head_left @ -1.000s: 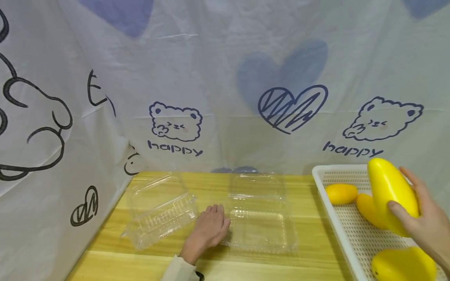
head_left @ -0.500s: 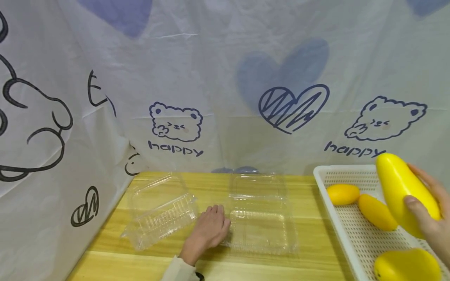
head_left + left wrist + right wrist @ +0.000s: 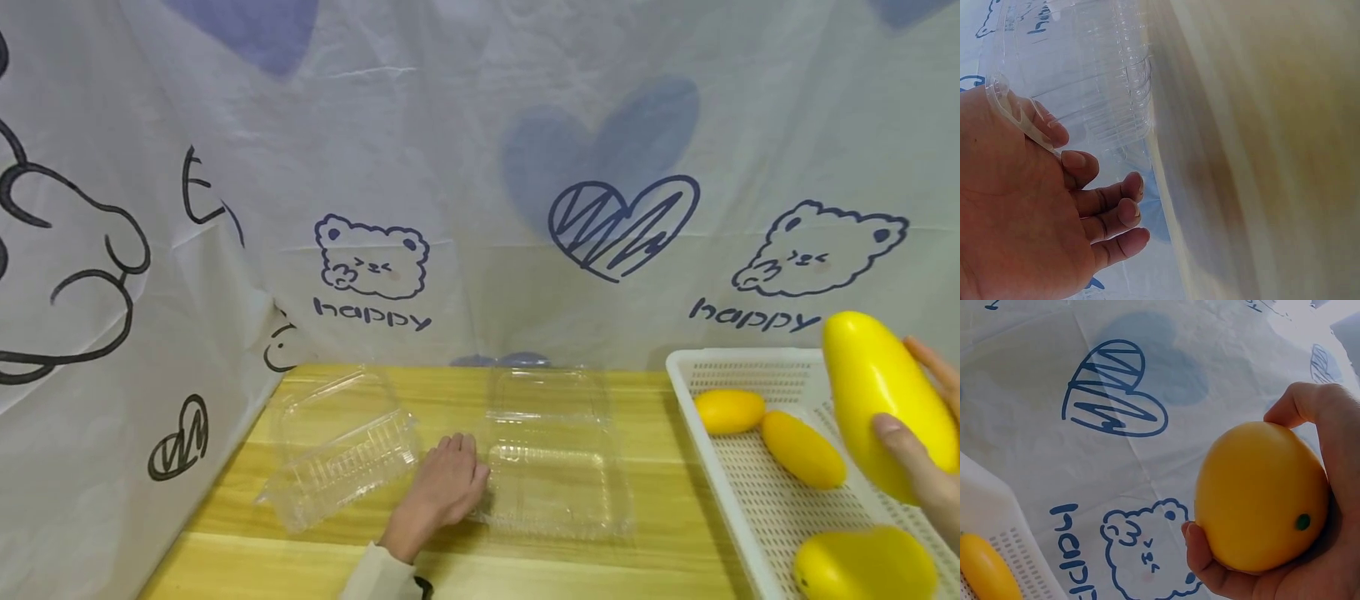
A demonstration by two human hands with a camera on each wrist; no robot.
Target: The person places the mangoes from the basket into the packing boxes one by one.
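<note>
My right hand [image 3: 1335, 475] grips a large yellow mango [image 3: 885, 400], held up above the right part of a white basket [image 3: 720, 492]. In the right wrist view the mango's end with a green stem spot faces the camera. My left hand [image 3: 442, 487] is at the left edge of an open clear plastic clamshell container [image 3: 555, 492]. In the left wrist view its thumb and index finger pinch the container's rim [image 3: 1022, 119], while the other fingers hang loosely curled. Nothing solid shows inside that container.
Several more mangoes lie in the basket, among them a near mango [image 3: 866, 567] and a small mango [image 3: 727, 411]. A second clear clamshell [image 3: 345, 467] stands at the left. A printed curtain [image 3: 480, 167] borders the wooden table [image 3: 247, 558].
My right hand has carried the mango to the right and slightly up, uncovering more of a mango in the basket. The left hand has stayed at the container.
</note>
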